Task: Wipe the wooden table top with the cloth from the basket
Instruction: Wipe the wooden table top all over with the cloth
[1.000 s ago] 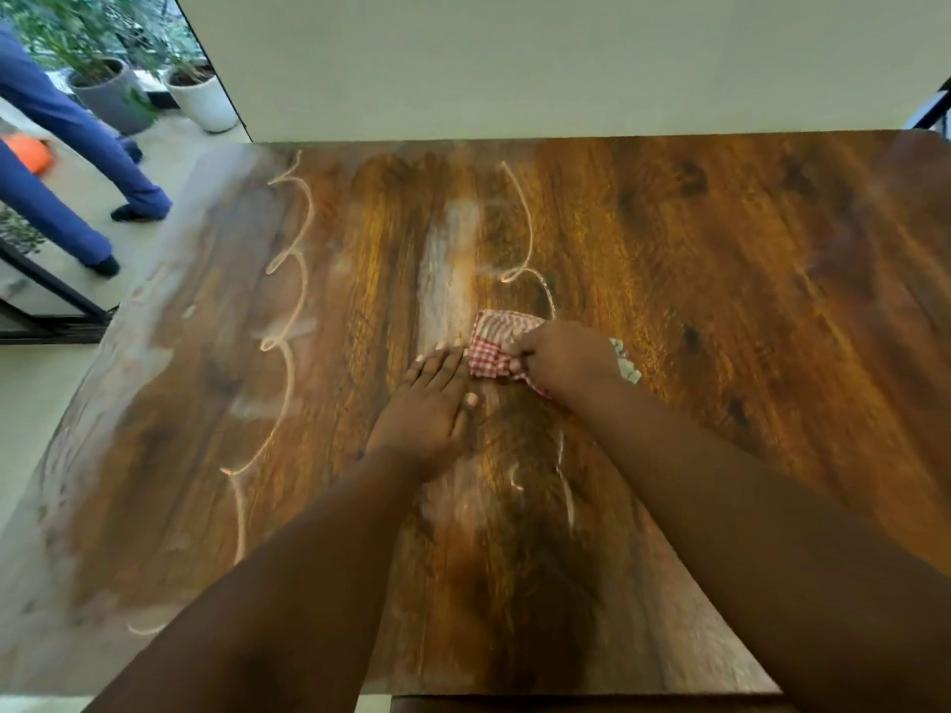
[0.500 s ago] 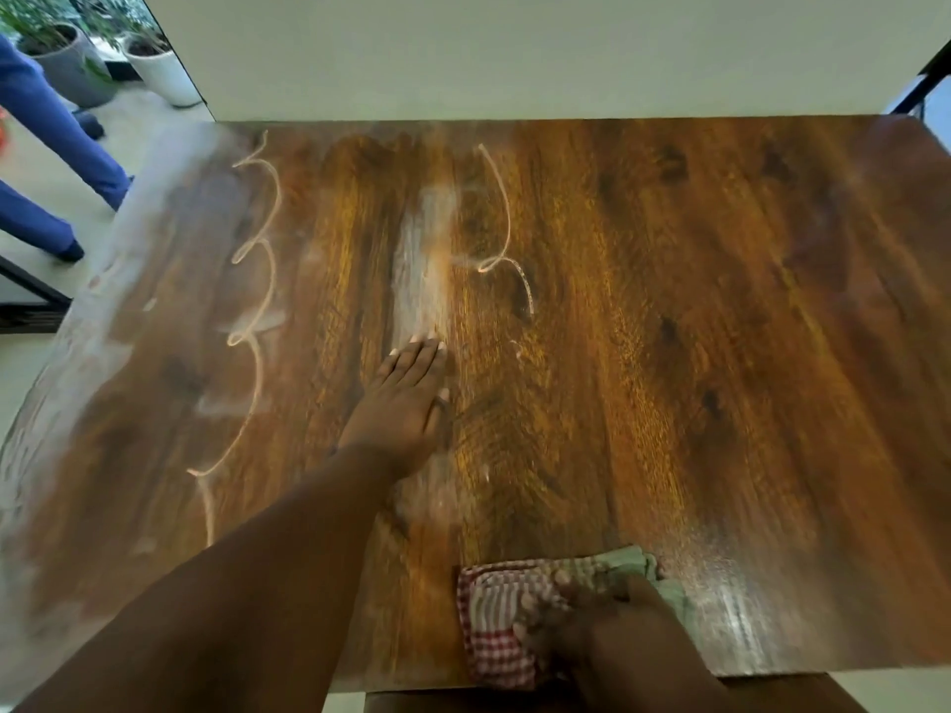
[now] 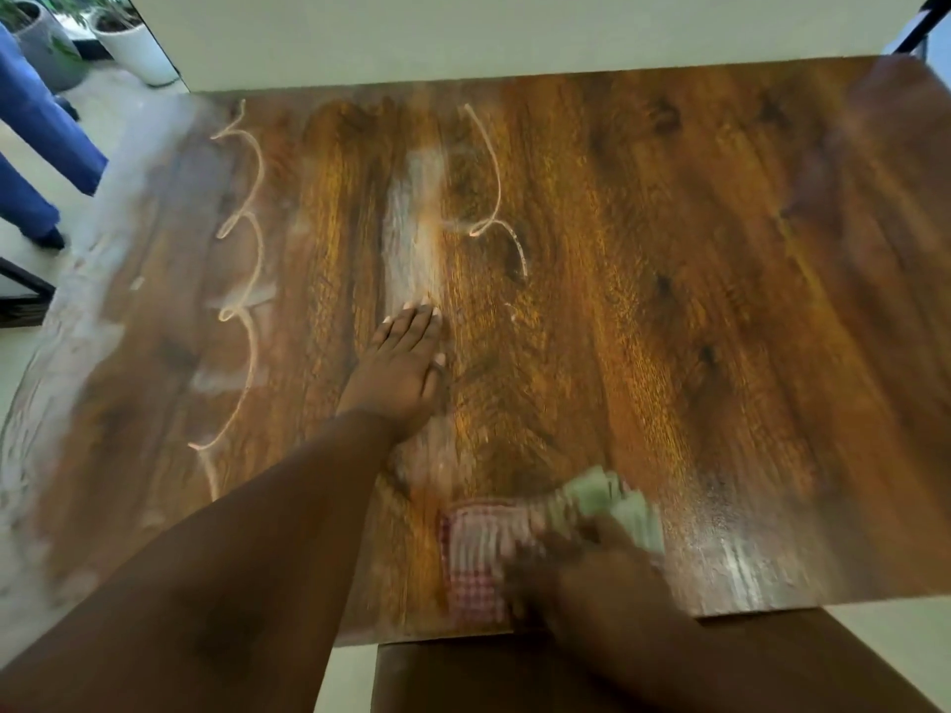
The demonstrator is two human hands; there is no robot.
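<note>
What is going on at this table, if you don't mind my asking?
A person is wiping a wooden table with a checked cloth. The right hand presses the cloth down near the table's near edge; it is blurred, so it looks to be mid-stroke. The left hand lies flat on the wood near the middle, bracing. Pale squiggly lines and dusty smears remain on the left and centre, so the job is not finished.

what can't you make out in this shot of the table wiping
Head view only:
- Right hand and cloth: motion-blurred, so the grip is unclear.
- Basket: not in frame.
- Table near-left corner: covered by the left hand's forearm.
- Bystander's legs: cut off by the left edge.
</note>
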